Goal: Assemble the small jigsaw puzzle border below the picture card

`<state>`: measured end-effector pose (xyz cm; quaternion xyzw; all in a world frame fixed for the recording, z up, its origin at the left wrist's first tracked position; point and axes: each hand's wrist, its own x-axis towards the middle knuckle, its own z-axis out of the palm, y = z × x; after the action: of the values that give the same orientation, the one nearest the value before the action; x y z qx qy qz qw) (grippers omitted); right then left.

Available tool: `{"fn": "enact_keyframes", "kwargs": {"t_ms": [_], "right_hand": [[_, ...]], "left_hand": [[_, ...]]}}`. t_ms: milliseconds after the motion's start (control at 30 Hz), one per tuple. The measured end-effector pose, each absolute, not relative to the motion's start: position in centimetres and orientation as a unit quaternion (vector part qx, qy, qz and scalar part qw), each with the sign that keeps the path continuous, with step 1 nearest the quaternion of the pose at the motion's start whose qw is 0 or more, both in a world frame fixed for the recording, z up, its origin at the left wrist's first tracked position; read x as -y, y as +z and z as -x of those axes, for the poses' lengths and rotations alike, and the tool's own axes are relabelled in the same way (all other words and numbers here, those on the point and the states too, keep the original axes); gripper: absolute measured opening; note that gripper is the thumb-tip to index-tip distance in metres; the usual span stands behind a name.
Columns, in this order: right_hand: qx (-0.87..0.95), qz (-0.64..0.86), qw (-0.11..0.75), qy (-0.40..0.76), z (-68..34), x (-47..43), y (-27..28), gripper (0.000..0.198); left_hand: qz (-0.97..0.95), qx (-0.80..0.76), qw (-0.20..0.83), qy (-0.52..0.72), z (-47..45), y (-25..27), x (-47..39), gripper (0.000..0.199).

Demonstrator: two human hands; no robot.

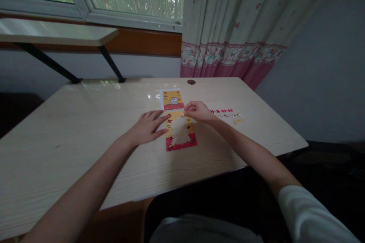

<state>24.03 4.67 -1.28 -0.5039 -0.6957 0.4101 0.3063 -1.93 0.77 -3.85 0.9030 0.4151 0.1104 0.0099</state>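
A jigsaw puzzle (181, 147) lies on the desk with its yellow and red border joined and bare desk showing in its middle. My left hand (146, 127) rests flat at its left edge, fingers spread, with fingertips on the border. At the puzzle's upper right, my right hand (198, 111) has thumb and forefinger pinched on a small yellow puzzle piece (182, 115), partly hidden by the fingertips. Just beyond the puzzle lies a picture card (172, 98) with a white animal on yellow and red.
Loose puzzle pieces (225, 111) lie in rows right of my right hand, red, white and yellow. A raised shelf (57, 32) on black legs stands at the back left. The curtain (228, 26) hangs behind the desk (108, 121), which has a round cable hole (191, 82).
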Motion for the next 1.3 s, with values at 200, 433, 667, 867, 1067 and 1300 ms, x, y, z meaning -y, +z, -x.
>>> {"fn": "enact_keyframes", "kwargs": {"t_ms": [200, 433, 667, 867, 1067, 1300], "right_hand": [[0.749, 0.506, 0.26, 0.339, -22.5, -4.5, -1.6, 0.014], [0.816, 0.481, 0.217, 0.238, -22.8, -3.6, -1.4, 0.018], [0.712, 0.485, 0.305, 0.406, -22.3, -3.2, -2.5, 0.014], [0.635, 0.431, 0.358, 0.532, -20.7, -1.7, -3.0, 0.022], [0.771, 0.427, 0.344, 0.323, -20.9, -0.7, -2.4, 0.02], [0.863, 0.374, 0.311, 0.133, -22.0, -0.6, -2.0, 0.018]], "left_hand": [[-0.906, -0.409, 0.004, 0.106, 1.9, -3.9, -0.8, 0.06], [-0.903, -0.413, 0.019, 0.113, 2.0, -4.0, -0.8, 0.058], [-0.875, -0.41, 0.091, 0.239, 0.2, -2.6, -0.1, 0.042], [-0.793, -0.45, 0.199, 0.359, -2.3, -2.0, 0.9, 0.029], [-0.774, -0.475, 0.234, 0.348, -2.0, -2.1, 0.7, 0.034], [-0.774, -0.464, 0.254, 0.349, -2.1, -2.5, 0.5, 0.03]]}}
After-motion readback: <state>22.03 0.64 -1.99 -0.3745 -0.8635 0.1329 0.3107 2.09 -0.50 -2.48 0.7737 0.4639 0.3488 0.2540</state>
